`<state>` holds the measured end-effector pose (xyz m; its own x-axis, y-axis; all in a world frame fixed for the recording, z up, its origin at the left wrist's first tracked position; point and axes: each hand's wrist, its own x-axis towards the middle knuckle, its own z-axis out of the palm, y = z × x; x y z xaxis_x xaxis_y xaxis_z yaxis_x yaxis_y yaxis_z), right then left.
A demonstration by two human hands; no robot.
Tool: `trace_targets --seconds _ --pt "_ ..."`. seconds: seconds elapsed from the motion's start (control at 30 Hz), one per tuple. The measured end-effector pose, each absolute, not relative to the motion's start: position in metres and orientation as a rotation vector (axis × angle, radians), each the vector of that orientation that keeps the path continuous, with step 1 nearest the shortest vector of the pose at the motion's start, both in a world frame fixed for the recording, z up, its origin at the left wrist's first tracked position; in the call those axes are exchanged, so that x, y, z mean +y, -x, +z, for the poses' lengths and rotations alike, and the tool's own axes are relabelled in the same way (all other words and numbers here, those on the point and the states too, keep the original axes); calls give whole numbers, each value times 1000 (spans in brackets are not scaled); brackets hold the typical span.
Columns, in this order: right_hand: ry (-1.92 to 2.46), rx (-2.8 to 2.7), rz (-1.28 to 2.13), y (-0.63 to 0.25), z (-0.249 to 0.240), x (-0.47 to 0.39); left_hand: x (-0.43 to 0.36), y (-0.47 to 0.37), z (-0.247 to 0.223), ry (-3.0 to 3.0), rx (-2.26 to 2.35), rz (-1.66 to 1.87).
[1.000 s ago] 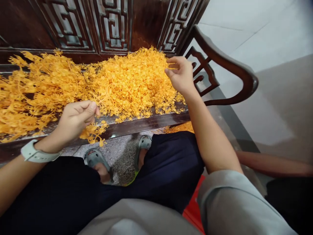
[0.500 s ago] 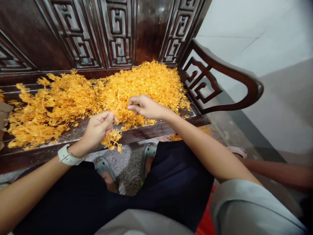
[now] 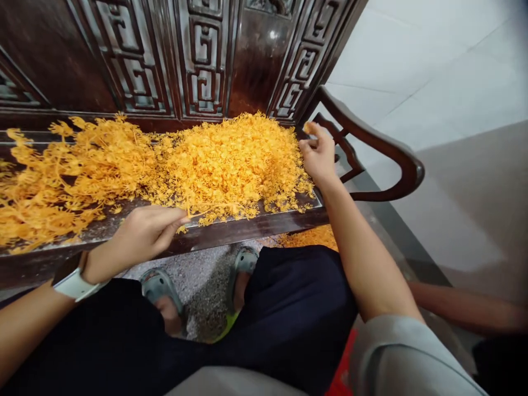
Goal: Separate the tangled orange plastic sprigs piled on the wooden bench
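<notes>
My left hand (image 3: 150, 228) is closed in a pinch at the bench's front edge, holding the thin stem of a yellow-orange artificial flower sprig (image 3: 202, 212). To the right, my right hand (image 3: 320, 157) is raised beside the end of a dense heap of small yellow-orange florets (image 3: 231, 165). Its thumb and forefinger are apart. A small orange bit (image 3: 309, 128) shows at the forefinger's tip; whether it is gripped I cannot tell. Longer, looser sprigs (image 3: 70, 181) lie on the left of the bench seat.
The dark wooden bench has a carved lattice back (image 3: 204, 66) and a curved armrest (image 3: 396, 148) at the right. More yellow-orange pieces (image 3: 313, 237) lie below the seat. Another person's arm (image 3: 466, 308) is at the right edge. My sandalled feet (image 3: 163, 291) rest on the speckled floor.
My right hand has moved from near the left hand, across the heap, to its right end, and its fingers have parted. My left hand has shifted slightly left and lower. The view has shifted a little.
</notes>
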<state>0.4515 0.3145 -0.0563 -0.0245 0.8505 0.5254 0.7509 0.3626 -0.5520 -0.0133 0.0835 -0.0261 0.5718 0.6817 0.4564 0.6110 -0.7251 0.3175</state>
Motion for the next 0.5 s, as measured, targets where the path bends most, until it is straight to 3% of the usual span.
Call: trace_targets --seconds 0.17,0.5 --pt "1414 -2066 6 -439 -52 313 98 9 -32 -2927 1119 831" --pt "1589 -1928 -3 -417 -30 307 102 -20 -20 -3223 992 710"
